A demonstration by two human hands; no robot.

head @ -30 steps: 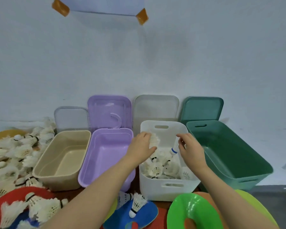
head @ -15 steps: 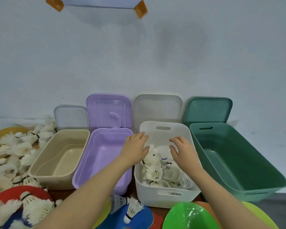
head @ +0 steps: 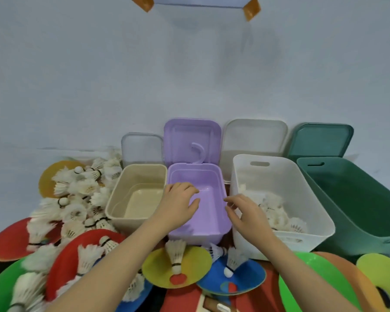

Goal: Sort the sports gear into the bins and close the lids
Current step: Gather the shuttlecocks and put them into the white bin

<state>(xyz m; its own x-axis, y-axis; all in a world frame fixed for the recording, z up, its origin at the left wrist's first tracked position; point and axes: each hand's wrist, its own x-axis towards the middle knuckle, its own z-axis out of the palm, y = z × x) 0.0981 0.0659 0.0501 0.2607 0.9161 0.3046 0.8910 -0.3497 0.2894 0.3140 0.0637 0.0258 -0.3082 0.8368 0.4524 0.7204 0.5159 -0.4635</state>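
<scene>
Left hand [head: 178, 204]: above the purple bin [head: 198, 212], fingers loosely spread and relaxed, holding nothing.
Right hand [head: 245, 213]: over the gap between the purple bin and the white bin [head: 279, 199], fingers loosely curved — nothing seen in them.
Shuttlecocks in bin [head: 277, 210]: a heap of white feathered ones lies in the white bin, toward its near side.
Loose shuttlecocks [head: 77, 199]: a large pile at the left, spilling over red, yellow and green flat discs.
Nearest shuttlecocks: one lies on the yellow disc [head: 198, 260], one on the blue disc [head: 250, 278] — both just in front of the purple bin.
Other bins: beige bin [head: 122, 199] left of the purple, green bin [head: 358, 210] at far right.
Lids: all four stand open against the wall, the purple lid [head: 182, 140] hinged up behind its bin.
</scene>
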